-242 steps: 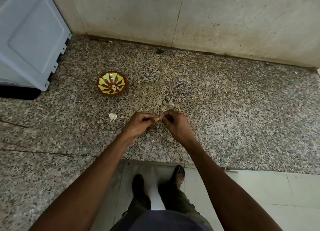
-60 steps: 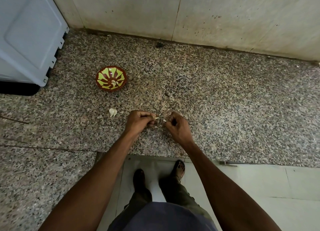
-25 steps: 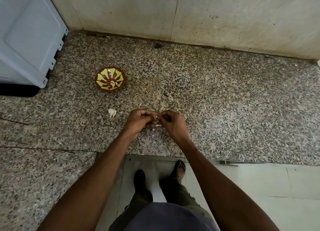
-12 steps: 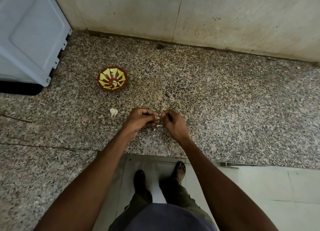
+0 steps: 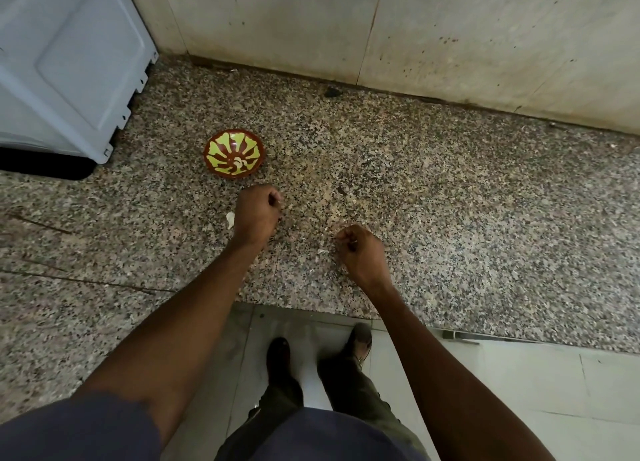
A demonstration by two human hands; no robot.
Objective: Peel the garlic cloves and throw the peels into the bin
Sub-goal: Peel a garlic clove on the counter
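Left hand (image 5: 257,214) fist-curled, contents hidden; can't tell if it has the clove. Bowl (image 5: 234,153) sits just up-left of it, nearer than to right hand (image 5: 362,249), also curled, contents unclear. 1 unpeeled clove (image 5: 230,219) on surface (image 5: 450,197) touching left hand's edge.

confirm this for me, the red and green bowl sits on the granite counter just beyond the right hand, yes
Not quite. The head view shows the red and green bowl on the granite counter just beyond the left hand, not the right hand, which is nearer the person and off to the bowl's right.
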